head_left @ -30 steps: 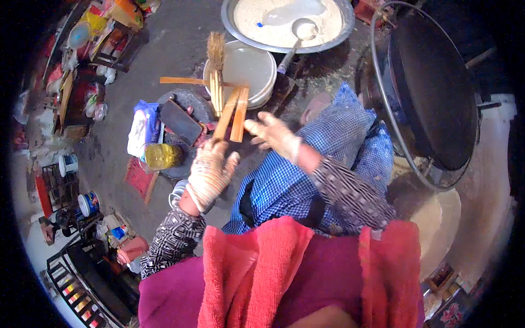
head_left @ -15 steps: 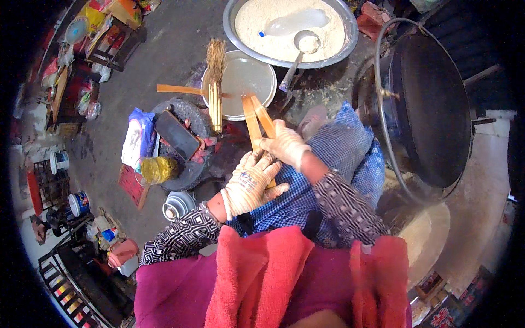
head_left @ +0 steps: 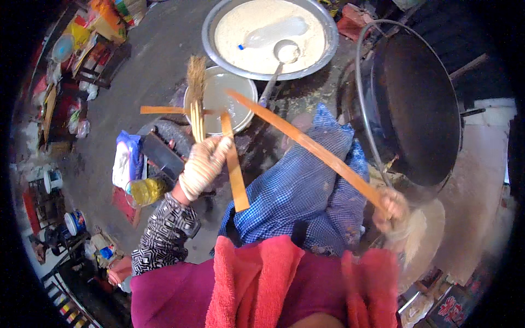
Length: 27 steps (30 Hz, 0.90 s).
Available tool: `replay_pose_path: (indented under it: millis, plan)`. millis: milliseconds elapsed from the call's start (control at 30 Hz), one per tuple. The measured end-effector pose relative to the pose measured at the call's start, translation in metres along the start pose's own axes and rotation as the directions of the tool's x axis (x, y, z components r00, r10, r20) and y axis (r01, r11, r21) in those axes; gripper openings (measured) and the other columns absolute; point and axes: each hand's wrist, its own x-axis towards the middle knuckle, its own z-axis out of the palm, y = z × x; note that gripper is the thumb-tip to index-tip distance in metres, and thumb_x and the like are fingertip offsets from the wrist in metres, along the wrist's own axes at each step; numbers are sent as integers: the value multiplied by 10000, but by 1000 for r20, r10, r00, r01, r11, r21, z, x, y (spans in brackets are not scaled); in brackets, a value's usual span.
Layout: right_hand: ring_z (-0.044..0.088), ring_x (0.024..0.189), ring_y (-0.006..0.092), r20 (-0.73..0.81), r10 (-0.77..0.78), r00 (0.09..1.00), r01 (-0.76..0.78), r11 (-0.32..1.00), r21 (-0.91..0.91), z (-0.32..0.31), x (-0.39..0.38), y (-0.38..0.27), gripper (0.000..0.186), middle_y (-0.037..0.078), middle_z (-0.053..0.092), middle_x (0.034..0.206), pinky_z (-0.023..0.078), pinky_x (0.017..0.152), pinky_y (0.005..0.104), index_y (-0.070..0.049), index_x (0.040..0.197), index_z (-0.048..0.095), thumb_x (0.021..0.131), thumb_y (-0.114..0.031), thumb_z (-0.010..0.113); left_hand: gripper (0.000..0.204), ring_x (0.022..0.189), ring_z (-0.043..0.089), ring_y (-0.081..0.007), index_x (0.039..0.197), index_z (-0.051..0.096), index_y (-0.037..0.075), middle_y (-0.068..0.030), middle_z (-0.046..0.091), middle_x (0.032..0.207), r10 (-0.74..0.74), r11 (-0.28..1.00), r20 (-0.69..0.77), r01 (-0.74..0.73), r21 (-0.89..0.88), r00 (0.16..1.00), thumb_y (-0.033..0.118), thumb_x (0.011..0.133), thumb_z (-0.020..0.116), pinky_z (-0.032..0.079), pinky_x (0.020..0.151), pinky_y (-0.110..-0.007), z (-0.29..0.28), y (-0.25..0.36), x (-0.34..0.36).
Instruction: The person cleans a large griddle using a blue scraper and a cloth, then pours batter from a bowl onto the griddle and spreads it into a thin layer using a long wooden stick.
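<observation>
My left hand (head_left: pixel 210 161), in a pale glove, grips a short wooden slat (head_left: pixel 236 188) upright beside the bucket (head_left: pixel 252 97) of cloudy liquid. At the right, my blurred right hand (head_left: pixel 389 210) holds the end of a long wooden slat (head_left: pixel 303 139), which slants up-left over the bucket. A straw brush with pale sticks (head_left: pixel 196 76) and a horizontal slat (head_left: pixel 164 110) lie across the bucket’s left part. Blue checked fabric (head_left: pixel 284 194) lies beneath the long slat.
A metal basin (head_left: pixel 268 76) of pale powder holds a ladle (head_left: pixel 287 52). A large black pan (head_left: pixel 421 109) stands at right. Left of the bucket, a round stone (head_left: pixel 153 126) carries a dark phone (head_left: pixel 163 157); a yellow-liquid container (head_left: pixel 147 192) and packet (head_left: pixel 128 153) sit nearby.
The two slats that were together are now apart: my right hand has pulled the long one far right and down, while my left hand has moved up-left with the short one.
</observation>
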Motion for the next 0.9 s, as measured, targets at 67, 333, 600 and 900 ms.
replay_pose_path:
  millis: [67,333,600,900]
  plan:
    - [527,458,141,119,105,987,-117,988,97,-43,-16,34,468,59,577,641,412,400,252,47,1086,564,777,-261,732,358,684,561,-121,954,642,-32,-56,599,706,37,990,-19,-39,-134,999,305,976,522,467,645,-301,5,-18,37]
    - [566,529,151,11,48,999,-45,975,-219,62,31,67,337,59,610,680,429,481,277,-21,1144,507,910,-253,579,470,900,646,-301,1224,519,-31,-181,644,1012,-164,639,525,496,-588,835,296,909,638,558,764,-408,84,9,180]
    - [479,476,100,-610,-270,745,303,952,-52,28,-22,69,171,-11,467,585,428,451,258,-87,1001,495,940,-230,566,228,418,458,-119,1095,504,14,-15,484,596,-10,905,382,170,-389,924,163,927,542,406,351,-276,119,9,215]
    - [525,488,141,-614,-220,758,393,905,160,57,12,81,192,52,579,721,457,454,270,-111,1110,490,939,-165,558,499,941,610,-385,1450,235,37,-289,586,1145,89,858,247,-200,473,965,240,1003,323,515,781,-433,146,48,346]
